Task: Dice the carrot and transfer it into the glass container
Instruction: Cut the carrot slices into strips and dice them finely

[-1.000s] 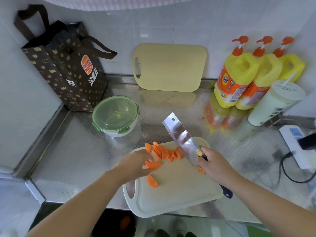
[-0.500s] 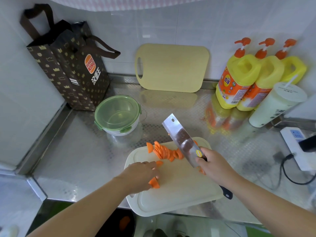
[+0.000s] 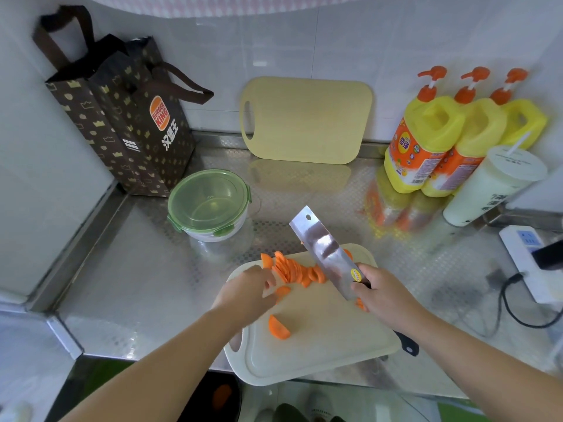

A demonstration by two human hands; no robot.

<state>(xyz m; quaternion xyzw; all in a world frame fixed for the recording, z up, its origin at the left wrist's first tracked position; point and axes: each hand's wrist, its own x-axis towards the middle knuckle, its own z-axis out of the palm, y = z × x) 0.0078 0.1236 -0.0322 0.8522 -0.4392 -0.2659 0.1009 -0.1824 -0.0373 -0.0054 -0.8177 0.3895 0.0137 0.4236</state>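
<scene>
Steel cleaver (image 3: 323, 254) is gripped at its handle by the right hand (image 3: 384, 296), with the blade tilted over the carrot slices (image 3: 292, 271). At their 8 o'clock side the left hand (image 3: 246, 292) touches them; blur hides its grip. Step in hand: dicing on the cutting board (image 3: 320, 357). Next move: gather and steady the slices, then cross-cut. At 10 o'clock on the bench (image 3: 122, 284) the glass container (image 3: 208, 202) stands with its lid on.

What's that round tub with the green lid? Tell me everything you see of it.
The glass container is a round, clear bowl under a translucent green lid with clip tabs around its rim. The lid is on and it looks empty. It stands upright on the steel counter, close by the brown paper bag, beyond the cutting board.
</scene>
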